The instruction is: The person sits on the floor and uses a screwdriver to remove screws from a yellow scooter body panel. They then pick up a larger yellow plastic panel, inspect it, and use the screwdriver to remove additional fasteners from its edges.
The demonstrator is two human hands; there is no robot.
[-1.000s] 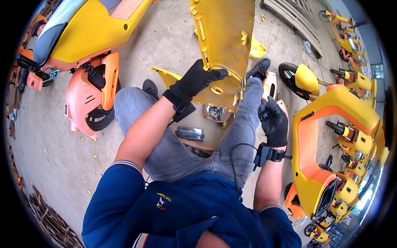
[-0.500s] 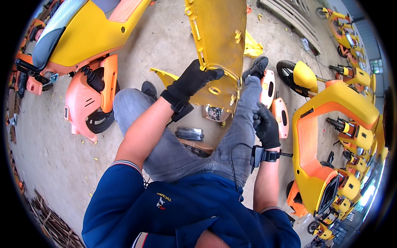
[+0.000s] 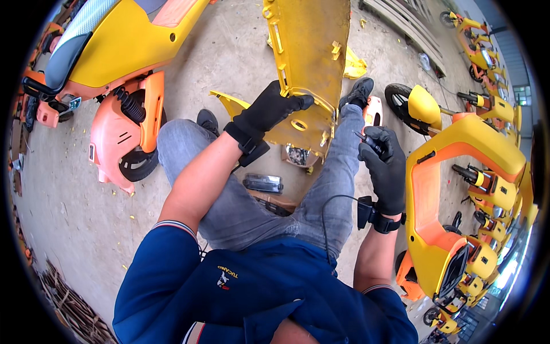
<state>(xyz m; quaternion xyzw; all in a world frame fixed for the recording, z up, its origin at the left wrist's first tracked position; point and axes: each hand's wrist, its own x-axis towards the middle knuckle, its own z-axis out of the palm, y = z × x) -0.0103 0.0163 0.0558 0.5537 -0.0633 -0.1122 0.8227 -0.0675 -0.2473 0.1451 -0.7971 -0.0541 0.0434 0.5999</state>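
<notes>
scuffed, dull yellow plastic body panel (image 3: 314, 63), matt black cloth-like gloves (image 3: 264, 116), faded grey denim jeans (image 3: 338, 175), soft navy cloth shirt (image 3: 260, 286), rough matt concrete floor (image 3: 86, 223), smooth satin-finish yellow scooter frame (image 3: 487, 142), smooth pink plastic fender (image 3: 112, 140), rough wooden slats (image 3: 401, 30)

1. Bare floor (image 3: 220, 51) lies open between the left grip (image 3: 269, 112) and the yellow-sided scooter (image 3: 129, 43); a pointed yellow piece (image 3: 230, 104) juts in.
2. The right leg (image 3: 342, 146) stands between the right grip (image 3: 385, 172) and the yellow panel (image 3: 312, 51).
3. A dark box (image 3: 263, 183) and a lamp (image 3: 299, 156) narrow the gap between the legs.
4. A yellow frame (image 3: 413, 198) bars the right grip's outer side.
</notes>
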